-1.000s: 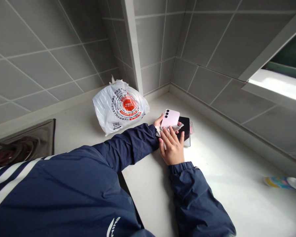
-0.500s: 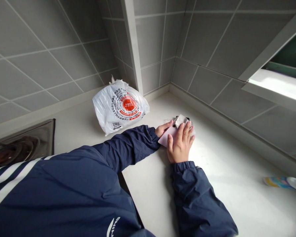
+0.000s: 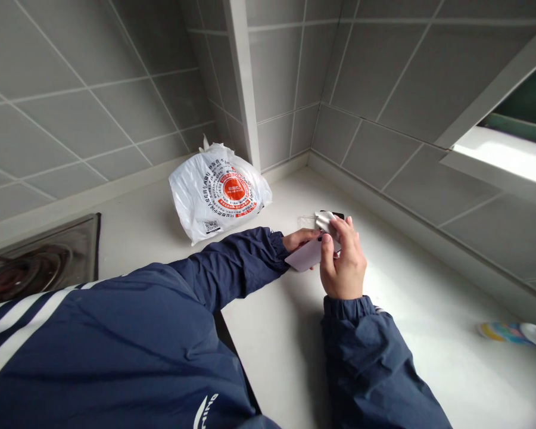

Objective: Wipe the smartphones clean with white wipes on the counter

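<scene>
My left hand (image 3: 298,238) is closed on the far edge of a pale pink phone (image 3: 304,257), which is tilted above the counter. Small dark spots, like camera lenses, show near the phone's upper right corner. In my right hand (image 3: 346,262) a crumpled white-grey cloth or tissue (image 3: 324,221) is pinched between thumb and fingers, at that same end of the phone. Part of the phone lies hidden behind the right hand. Just beyond, a clear, thin plastic piece (image 3: 305,221) and a black flat object (image 3: 338,215) rest on the counter, both partly covered.
A white plastic bag (image 3: 192,196) with red and black print stands at the back left of the pale counter (image 3: 268,333). A stove burner (image 3: 40,262) is at far left. A colourful bottle (image 3: 513,332) lies at right. Grey tiled walls close in the corner.
My right hand has shifted right and lifted off the phone's face, its spread fingers now drawn together around the cloth. The phone has tilted slightly in my left hand.
</scene>
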The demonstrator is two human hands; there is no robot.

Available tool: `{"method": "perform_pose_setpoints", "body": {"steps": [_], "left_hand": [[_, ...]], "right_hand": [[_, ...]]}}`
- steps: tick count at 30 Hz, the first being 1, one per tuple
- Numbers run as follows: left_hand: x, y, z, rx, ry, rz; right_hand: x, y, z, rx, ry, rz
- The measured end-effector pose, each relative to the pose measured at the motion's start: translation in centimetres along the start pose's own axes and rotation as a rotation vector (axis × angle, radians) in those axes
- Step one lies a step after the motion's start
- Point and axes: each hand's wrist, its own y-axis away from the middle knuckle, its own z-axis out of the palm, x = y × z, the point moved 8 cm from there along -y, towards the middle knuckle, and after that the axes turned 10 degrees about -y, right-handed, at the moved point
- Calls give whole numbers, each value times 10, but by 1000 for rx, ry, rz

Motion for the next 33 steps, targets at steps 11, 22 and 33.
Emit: {"method": "perform_pose_setpoints", "body": {"steps": [11,22,33], "left_hand": [[10,-1,-1,-41,56,-87],[27,-10,-6,114,299,50],[39,-9,-24,234,350,147]], "right_hand": [[33,6,-1,55,115,142],[35,17,30,-152,266,62],[-1,27,45,-225,182,-216]]}}
